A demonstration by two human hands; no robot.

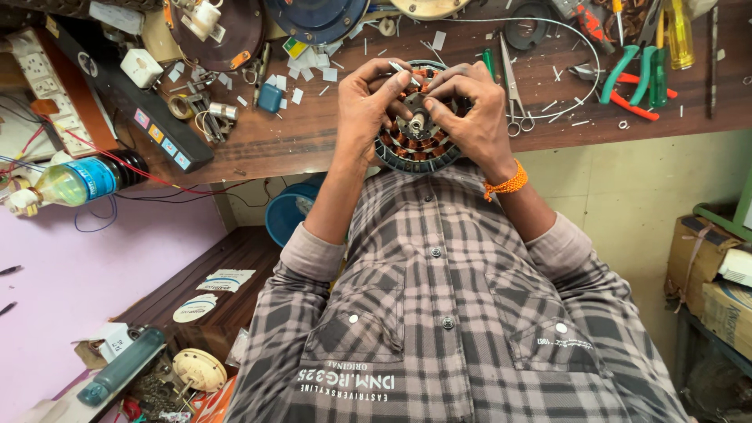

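Copper-wound round motor core (415,141) sits upright at the surface (313,141) edge directly between both hands, left hand (479,117) gripping its rim, right hand (366,106) pinching a small white strip (403,73) above it.

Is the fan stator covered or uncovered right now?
Uncovered: the stator shows bare copper coils around its ring, with no housing over it.

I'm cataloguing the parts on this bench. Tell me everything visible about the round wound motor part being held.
The fan motor stator is a round dark metal core ringed with copper-coloured coils, with a metal shaft end at its centre. It sits at the edge of the wooden workbench, face toward the camera. The left hand and right hand grip its upper half, hiding it; the left fingers pinch a small pale strip.
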